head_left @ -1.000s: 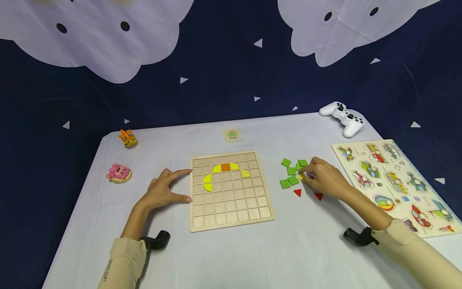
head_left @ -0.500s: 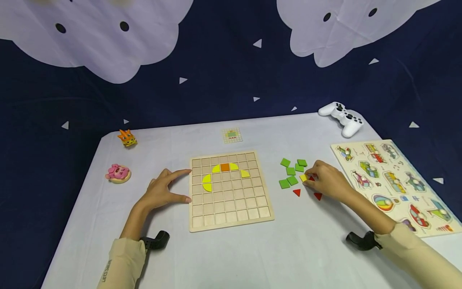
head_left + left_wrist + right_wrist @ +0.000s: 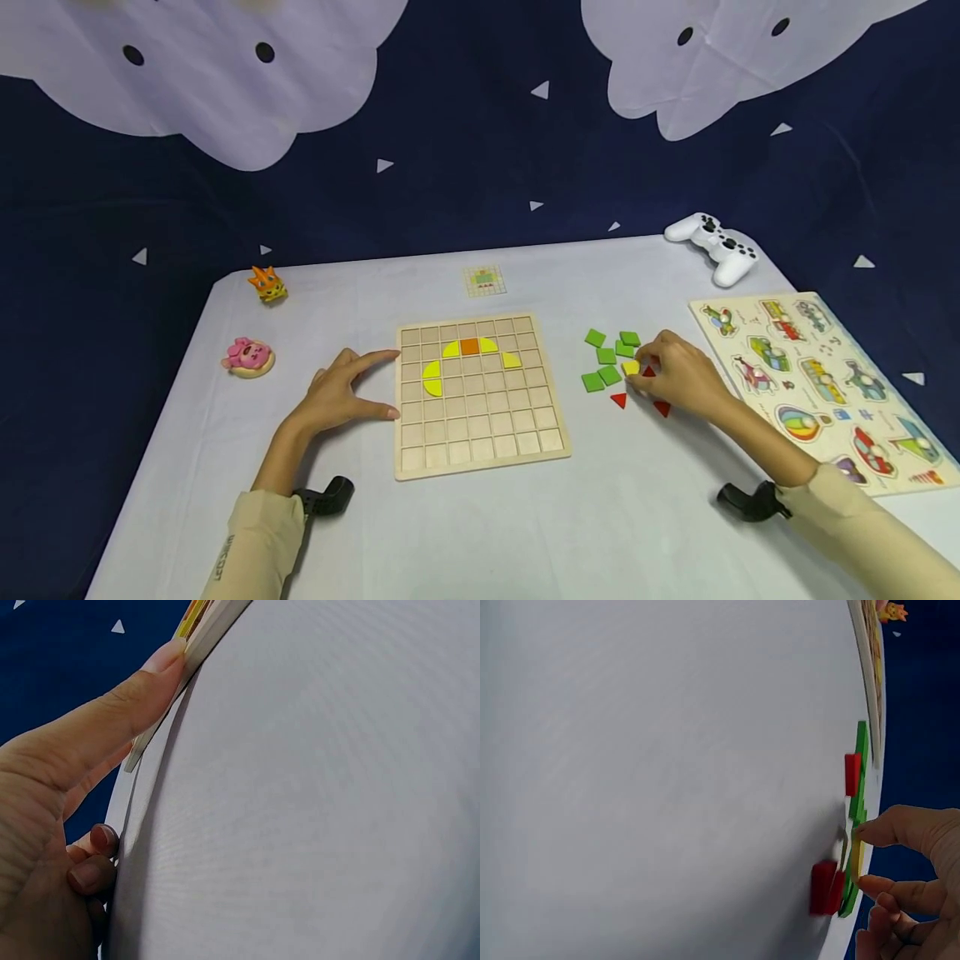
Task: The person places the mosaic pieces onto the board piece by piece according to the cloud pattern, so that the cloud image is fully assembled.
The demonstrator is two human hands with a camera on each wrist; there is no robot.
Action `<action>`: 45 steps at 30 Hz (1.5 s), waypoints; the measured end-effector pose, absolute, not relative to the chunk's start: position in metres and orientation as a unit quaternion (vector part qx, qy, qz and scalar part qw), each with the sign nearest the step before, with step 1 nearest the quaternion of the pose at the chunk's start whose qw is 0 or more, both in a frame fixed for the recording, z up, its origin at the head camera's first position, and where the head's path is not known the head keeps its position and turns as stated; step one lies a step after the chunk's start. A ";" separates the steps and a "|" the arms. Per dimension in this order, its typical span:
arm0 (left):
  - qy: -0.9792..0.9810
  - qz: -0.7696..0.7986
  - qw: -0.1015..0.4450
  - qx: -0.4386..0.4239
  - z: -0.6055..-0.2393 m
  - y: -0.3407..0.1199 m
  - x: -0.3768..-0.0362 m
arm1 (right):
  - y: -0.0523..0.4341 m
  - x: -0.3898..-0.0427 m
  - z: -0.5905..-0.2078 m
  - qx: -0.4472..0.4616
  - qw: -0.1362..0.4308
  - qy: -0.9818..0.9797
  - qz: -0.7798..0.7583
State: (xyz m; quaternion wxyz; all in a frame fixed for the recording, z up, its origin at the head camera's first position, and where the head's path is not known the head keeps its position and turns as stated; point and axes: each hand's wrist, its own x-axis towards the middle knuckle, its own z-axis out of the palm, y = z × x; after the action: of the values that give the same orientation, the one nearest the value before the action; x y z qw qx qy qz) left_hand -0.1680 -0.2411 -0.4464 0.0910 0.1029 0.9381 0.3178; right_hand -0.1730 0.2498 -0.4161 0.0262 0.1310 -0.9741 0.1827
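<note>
Right hand (image 3: 675, 375): fingers (image 3: 881, 832) curled, thumb and forefinger pinching a small yellow tile (image 3: 631, 367) that seems to sit at or just above the desk (image 3: 480, 533) (lift hard to judge from the wrist view), green square tiles (image 3: 606, 357) just beside it on the board side, red triangles (image 3: 618, 400) close below. Left hand (image 3: 341, 396): fingers spread and straight, holding nothing, forefinger and thumb touching the left edge of the wooden grid board (image 3: 480, 433), which carries yellow curved pieces (image 3: 431, 379) and one orange square (image 3: 469, 347). Further out: picture puzzle (image 3: 817, 375) at right, white game controller (image 3: 716, 243) behind it, a pink toy (image 3: 247, 357) and an orange toy (image 3: 267, 285) at left.
</note>
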 end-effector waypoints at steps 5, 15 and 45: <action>0.939 0.316 0.092 0.103 -0.447 -0.241 -0.169 | 0.235 -0.175 -0.415 0.150 0.046 -0.968 0.194; 0.939 0.314 0.094 0.102 -0.447 -0.241 -0.169 | 0.184 -0.178 -0.414 0.184 0.033 -0.957 0.223; 0.937 0.322 0.093 0.099 -0.448 -0.240 -0.169 | 0.098 -0.165 -0.429 0.149 0.035 -0.942 0.299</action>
State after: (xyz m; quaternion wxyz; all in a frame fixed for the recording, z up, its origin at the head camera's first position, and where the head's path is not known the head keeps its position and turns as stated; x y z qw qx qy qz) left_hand -0.1689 -0.2405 -0.4483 0.0932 0.0986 0.9368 0.3224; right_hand -0.1649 0.0980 -0.4291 0.0347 0.1489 -0.9420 0.2988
